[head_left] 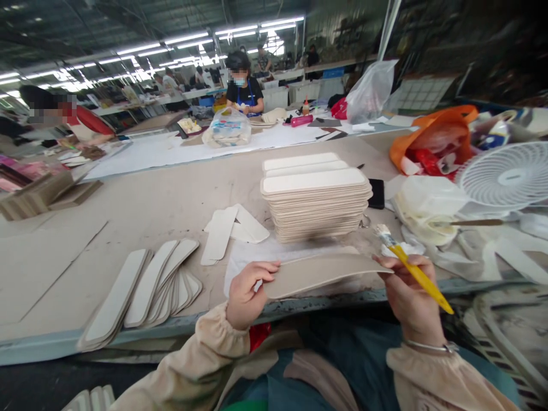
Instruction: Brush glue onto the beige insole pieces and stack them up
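Between my two hands a long beige panel (317, 273) with rounded ends is held just above the table's front edge, slightly bowed. My left hand (250, 290) pinches its left end. At the other end, my right hand (413, 291) grips the panel and also carries a paintbrush with a yellow handle (422, 279), its pale bristles pointing up and left. Just beyond the panel stands a tall stack of similar panels (317, 200), white on top. A white sheet (240, 262) lies partly under the held panel.
Fanned panels (162, 279) lie at the front left, near a few loose white strips (222, 234). To the right are a plastic tub (428, 200), a white fan (509, 174), an orange bag (432, 137) and a black phone (377, 194). A co-worker (244, 91) sits across the table.
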The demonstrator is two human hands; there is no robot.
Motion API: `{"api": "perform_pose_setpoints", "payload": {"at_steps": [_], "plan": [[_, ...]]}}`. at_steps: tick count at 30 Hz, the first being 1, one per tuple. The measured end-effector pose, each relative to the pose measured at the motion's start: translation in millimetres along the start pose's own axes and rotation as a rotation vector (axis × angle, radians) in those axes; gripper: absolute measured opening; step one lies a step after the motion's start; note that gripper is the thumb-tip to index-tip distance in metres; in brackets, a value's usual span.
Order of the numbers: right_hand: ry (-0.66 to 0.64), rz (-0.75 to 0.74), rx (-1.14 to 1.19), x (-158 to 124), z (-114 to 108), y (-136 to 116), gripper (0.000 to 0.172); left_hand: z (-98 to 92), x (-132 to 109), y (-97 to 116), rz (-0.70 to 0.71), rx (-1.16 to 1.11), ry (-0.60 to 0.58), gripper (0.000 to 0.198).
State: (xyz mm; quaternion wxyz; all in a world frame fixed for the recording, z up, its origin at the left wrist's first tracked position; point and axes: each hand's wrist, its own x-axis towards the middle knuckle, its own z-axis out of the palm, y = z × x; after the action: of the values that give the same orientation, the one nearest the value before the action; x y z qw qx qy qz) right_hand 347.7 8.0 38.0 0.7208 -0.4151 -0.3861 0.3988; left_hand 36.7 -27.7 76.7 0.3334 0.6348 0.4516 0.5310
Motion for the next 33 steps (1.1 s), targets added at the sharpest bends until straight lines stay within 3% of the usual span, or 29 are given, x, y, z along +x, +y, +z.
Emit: {"api": "perform_pose_setpoints", "payload": {"at_steps": [3,11,13,15,17,19,25,30,33], "plan": [[-0.031,-0.048,0.060,-1,0,-2,0.049,-6.3,1,12,0.158,0.021,0.005,0.009],[-0.028,-0.077,0.052,-3,-3,-1,0.048,-5.7,-3,13,0.113,0.045,-0.016,0.015],[-0.002,-0.070,0.010,-3,-1,-1,0.049,-2.3,-3,7,0.009,0.035,0.003,0.014],[0.039,-0.053,-0.056,-3,3,1,0.049,2.1,-3,1,-0.197,0.016,0.014,0.021],[0.077,-0.045,-0.116,-3,7,5,0.050,6.3,0,-7,-0.404,-0.041,-0.007,0.029],[0.091,-0.036,-0.162,-3,10,12,0.050,9.1,3,-14,-0.520,-0.114,-0.051,0.037],[0.077,0.031,-0.256,-3,13,30,0.051,7.4,13,-24,-0.624,-0.159,-0.098,0.033],[0.075,0.055,-0.282,-2,16,30,0.051,3.9,17,-26,-0.730,-0.198,-0.085,0.028],[0.062,0.074,-0.265,-1,18,30,0.053,1.5,20,-32,-0.717,-0.136,-0.068,0.030]]}}
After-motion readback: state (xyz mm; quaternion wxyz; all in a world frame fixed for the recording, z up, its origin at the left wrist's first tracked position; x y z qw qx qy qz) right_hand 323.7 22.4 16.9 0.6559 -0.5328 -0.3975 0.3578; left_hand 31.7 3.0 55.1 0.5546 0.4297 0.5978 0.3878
